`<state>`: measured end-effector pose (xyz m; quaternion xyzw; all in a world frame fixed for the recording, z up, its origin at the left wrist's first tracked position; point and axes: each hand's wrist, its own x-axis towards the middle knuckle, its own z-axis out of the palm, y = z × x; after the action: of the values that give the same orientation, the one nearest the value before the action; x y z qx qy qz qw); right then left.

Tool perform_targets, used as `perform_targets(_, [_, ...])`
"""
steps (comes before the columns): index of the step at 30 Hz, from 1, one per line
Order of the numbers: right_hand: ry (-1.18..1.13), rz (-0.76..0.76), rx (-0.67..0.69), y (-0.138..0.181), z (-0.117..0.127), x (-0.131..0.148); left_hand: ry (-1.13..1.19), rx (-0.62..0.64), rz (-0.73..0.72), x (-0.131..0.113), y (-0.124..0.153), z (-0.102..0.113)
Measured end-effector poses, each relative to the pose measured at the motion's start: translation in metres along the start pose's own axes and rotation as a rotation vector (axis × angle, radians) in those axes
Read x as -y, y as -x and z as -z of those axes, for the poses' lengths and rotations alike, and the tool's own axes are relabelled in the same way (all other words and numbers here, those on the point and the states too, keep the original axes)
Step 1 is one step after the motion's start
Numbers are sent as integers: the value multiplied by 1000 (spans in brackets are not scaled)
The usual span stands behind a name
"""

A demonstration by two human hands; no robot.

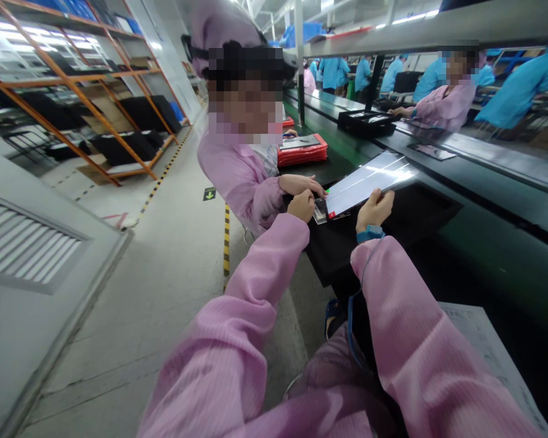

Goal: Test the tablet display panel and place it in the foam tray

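Note:
A flat, glossy display panel (365, 182) is tilted above the black bench edge, its pale face reflecting the ceiling lights. My right hand (375, 210), with a blue wrist strap (369, 234), grips the panel's near right edge. At its near left end, a small red tag (332, 215) and a narrow strip with a silvery part (319, 212) show. My left hand (302, 205) is closed beside this strip; what its fingers pinch, if anything, is hidden. A co-worker's hand (304, 184) reaches to the same end of the panel, just beyond my left hand.
The co-worker in pink (232, 158) sits close on the left. Red padded sheets (304, 152) are stacked on the bench beyond. A black tray (368, 121) and another flat panel (432, 151) lie farther along. Papers (488, 340) are at my lower right.

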<state>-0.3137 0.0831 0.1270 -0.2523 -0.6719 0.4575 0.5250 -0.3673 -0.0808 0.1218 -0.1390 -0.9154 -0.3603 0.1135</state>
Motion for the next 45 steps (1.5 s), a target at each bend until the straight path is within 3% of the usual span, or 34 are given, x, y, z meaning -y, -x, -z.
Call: perform_targets(45, [5,11,56,0,-2,3,3,0,10,6,-4,-2])
